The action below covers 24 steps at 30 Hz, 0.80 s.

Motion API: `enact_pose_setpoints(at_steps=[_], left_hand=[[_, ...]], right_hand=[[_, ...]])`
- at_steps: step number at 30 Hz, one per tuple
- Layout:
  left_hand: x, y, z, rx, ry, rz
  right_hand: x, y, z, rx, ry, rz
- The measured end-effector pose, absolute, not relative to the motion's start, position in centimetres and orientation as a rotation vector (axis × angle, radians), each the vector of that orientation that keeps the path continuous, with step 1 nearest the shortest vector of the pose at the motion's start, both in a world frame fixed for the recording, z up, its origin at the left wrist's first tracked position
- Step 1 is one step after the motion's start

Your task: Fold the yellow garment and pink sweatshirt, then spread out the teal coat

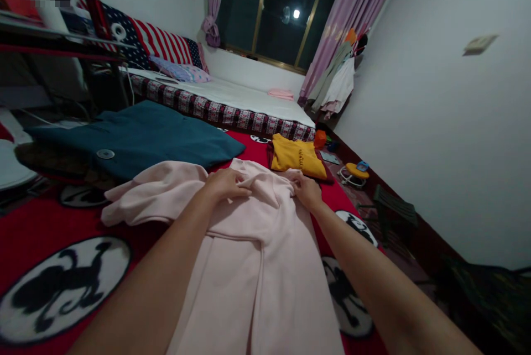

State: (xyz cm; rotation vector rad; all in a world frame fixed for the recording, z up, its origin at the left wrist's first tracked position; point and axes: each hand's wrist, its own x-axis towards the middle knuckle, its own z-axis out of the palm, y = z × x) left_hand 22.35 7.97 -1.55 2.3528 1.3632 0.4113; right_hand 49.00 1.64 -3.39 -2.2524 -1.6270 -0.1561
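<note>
A long pale pink garment [286,266], like a coat, is laid out on a red blanket [166,250] with black-and-white round figures. One sleeve-like part spreads to the left, and the upper end is bunched in folds. My left hand [226,184] pinches the cloth near the middle of that upper end, thumb and fingers close together. At its right edge, the fingers of my right hand [307,192] are closed around a gathered bit of the same garment. Just beyond lies a folded yellow garment [298,156]. To the left is a dark teal garment [166,134] with a large button.
A low bed [249,98] with a pillow [180,70] stands under the window. At the left is a cluttered desk [62,48]. Along the right wall are a yellow-topped stool [357,171] and a dark folding stool [394,208]. Clothes [340,81] hang beside the curtain.
</note>
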Motion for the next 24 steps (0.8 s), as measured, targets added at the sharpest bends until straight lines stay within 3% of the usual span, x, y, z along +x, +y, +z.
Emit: enact_pose_setpoints(at_steps=[4, 11, 14, 16, 19, 24], left_hand=[[21.2, 8.6, -0.9, 2.365, 1.527, 0.413], [22.1, 7.7, -0.6, 2.244, 1.996, 0.822], [23.7, 6.9, -0.5, 2.426, 1.759, 1.055], [25.2, 6.4, -0.7, 2.521, 1.421, 1.026], [27.3, 5.4, -1.9, 2.609, 1.019, 0.845], [28.6, 4.4, -4.4, 2.735, 1.023, 0.551]], right_hand=[[51.0, 2.3, -3.3, -2.213, -1.233, -0.122], [50.1, 1.4, -4.3, -2.061, -1.062, -0.182], [48.7, 0.4, -4.8, -1.827, -1.091, -0.241], [48.4, -0.4, -5.1, -1.785, -1.110, -0.247], [49.1, -1.3, -5.2, -1.981, -1.065, -0.197], [49.9, -1.8, -4.5, -2.416, -1.275, -0.018]])
